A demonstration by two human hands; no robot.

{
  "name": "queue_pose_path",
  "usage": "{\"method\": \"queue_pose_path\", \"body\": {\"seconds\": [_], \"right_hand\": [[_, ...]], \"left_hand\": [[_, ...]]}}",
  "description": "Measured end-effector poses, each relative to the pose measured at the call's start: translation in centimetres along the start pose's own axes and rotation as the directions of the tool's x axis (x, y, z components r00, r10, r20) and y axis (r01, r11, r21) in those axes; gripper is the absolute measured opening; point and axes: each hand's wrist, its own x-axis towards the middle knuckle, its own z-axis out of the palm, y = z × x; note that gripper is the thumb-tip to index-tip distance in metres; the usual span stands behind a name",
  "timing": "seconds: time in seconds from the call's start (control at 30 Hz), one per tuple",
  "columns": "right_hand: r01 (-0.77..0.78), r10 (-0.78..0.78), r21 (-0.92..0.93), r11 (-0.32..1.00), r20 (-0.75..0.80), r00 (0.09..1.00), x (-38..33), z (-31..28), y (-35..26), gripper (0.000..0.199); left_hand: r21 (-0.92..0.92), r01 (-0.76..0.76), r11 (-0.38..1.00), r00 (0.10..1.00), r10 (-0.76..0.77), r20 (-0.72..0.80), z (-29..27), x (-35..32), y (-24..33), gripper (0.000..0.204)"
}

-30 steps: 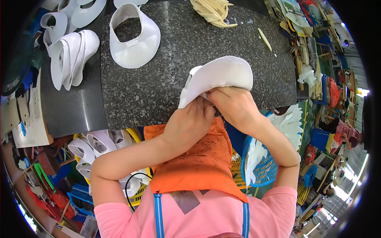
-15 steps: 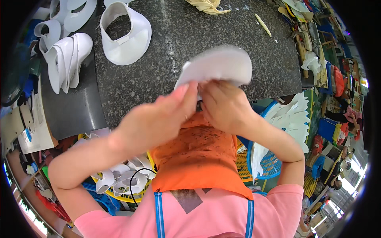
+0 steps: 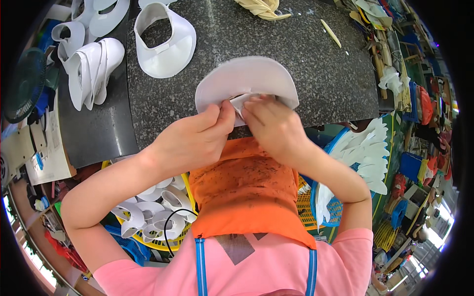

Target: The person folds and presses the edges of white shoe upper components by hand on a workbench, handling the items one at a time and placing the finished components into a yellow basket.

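Both my hands grip one white flared collar-shaped piece [image 3: 247, 76] above the near edge of the dark speckled worktop [image 3: 237, 37]. Its wide curved brim points away from me. My left hand [image 3: 195, 133] pinches the near edge between thumb and fingers. Close beside it, my right hand [image 3: 276, 128] has its fingers bent over the inner edge, where a small white flap shows between the hands. Part of that edge is hidden under my fingers. A similar white collar-shaped piece [image 3: 168, 61] stands on the worktop to the left, and a nested stack [image 3: 96, 71] of such pieces lies further left.
Below the worktop, a yellow basket [image 3: 163, 243] at left holds several white rings. At right a blue basket [image 3: 335, 212] holds white jagged-edged sheets [image 3: 368, 153]. A cream braided piece [image 3: 266, 9] and a thin sliver [image 3: 331, 33] lie at the far side. A dark fan [image 3: 24, 86] stands far left.
The white piece has moved left and slightly toward me, and its brim now faces more squarely away. My left hand, blurred earlier, now pinches its edge clearly.
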Motion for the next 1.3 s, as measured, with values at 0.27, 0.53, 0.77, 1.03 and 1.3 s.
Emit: {"method": "queue_pose_path", "body": {"seconds": [0.27, 0.53, 0.77, 1.03, 1.3], "right_hand": [[-0.153, 0.152, 0.023, 0.988, 0.067, 0.986, 1.1, -0.1, -2.6, 0.024], [-0.23, 0.228, 0.001, 0.973, -0.115, 0.967, 1.5, 2.4, -4.0, 0.018], [-0.312, 0.293, -0.064, 0.948, -0.206, 0.933, 2.4, 3.7, -4.8, 0.014], [-0.307, 0.304, 0.093, 0.947, 0.044, 0.952, 5.5, 2.0, -2.6, 0.009], [-0.019, 0.024, 0.058, 0.998, -0.087, 0.996, 2.4, 3.0, -3.4, 0.019]], "left_hand": [[0.139, -0.166, 0.976, 0.986, 0.16, 0.055, -0.5, -0.4, 0.2, 0.04], [0.019, -0.071, 0.997, 0.995, 0.069, 0.071, -1.1, -2.0, 0.8, 0.044], [-0.06, 0.126, 0.99, 0.992, -0.126, 0.006, -0.4, -2.6, 1.9, 0.044], [-0.001, 0.122, 0.993, 0.987, -0.122, -0.102, 0.1, -3.4, 1.8, 0.037], [-0.114, 0.164, 0.98, 0.986, -0.16, 0.04, 0.1, -3.9, 3.6, 0.032]]}}
